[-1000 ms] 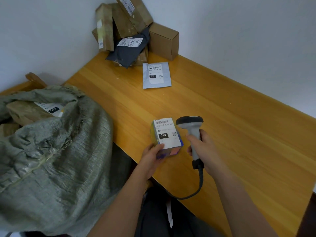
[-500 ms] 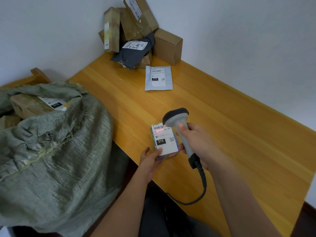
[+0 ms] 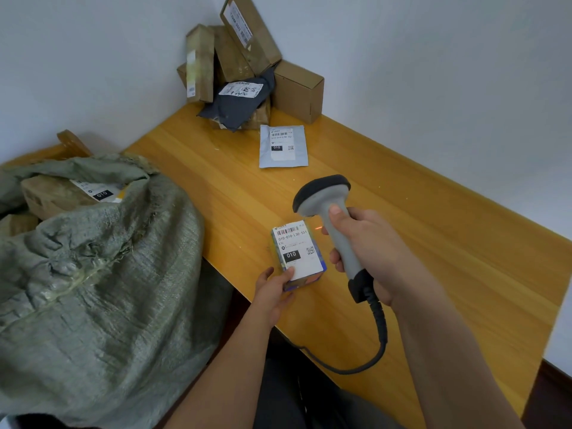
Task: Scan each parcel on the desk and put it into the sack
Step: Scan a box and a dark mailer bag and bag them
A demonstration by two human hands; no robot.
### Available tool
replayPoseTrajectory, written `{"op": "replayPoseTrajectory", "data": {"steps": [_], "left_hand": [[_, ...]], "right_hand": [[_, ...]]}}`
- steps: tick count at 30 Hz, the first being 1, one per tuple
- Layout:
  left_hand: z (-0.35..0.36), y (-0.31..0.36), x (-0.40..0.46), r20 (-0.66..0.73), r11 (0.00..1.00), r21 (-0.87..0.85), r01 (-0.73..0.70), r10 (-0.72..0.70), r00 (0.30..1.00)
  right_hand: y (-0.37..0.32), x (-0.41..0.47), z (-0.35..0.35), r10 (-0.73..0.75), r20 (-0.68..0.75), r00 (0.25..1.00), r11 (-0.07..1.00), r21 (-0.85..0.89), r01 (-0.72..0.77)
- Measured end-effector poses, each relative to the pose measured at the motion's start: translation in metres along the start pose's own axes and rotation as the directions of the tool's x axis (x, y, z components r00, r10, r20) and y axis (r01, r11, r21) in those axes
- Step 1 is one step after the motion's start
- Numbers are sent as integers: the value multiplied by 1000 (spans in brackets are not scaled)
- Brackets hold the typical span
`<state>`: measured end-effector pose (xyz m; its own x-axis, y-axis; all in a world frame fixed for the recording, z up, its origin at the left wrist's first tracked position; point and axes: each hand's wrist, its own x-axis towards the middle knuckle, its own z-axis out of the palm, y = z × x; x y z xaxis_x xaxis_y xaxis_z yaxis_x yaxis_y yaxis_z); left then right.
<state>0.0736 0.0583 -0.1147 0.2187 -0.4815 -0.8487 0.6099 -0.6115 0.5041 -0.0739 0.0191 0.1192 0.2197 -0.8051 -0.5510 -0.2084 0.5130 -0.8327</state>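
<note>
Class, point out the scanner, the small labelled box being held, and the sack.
scanner (image 3: pixel 322 193), head view, on its grey head.
box (image 3: pixel 298 247), head view, on its white label.
sack (image 3: pixel 102 274), head view, on its woven green side.

The small box (image 3: pixel 297 254) has a label reading "010-010-L30-551" and "010"; the grey envelope (image 3: pixel 283 146) and the parcel in the sack (image 3: pixel 63 193) also show "010" (other print is too small)

My left hand (image 3: pixel 274 292) covers the near corner of the box (image 3: pixel 298 254). The sack (image 3: pixel 99 274) runs off the left edge. The top carton (image 3: pixel 250 32) is cropped above; its label print is unreadable to me.
</note>
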Motion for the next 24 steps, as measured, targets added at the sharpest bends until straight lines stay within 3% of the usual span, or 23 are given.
{"op": "replayPoseTrajectory", "data": {"steps": [24], "left_hand": [[3, 5, 8, -1, 999, 7, -32, 32, 999]], "right_hand": [[-17, -43, -16, -88, -21, 996, 996, -15, 87]]}}
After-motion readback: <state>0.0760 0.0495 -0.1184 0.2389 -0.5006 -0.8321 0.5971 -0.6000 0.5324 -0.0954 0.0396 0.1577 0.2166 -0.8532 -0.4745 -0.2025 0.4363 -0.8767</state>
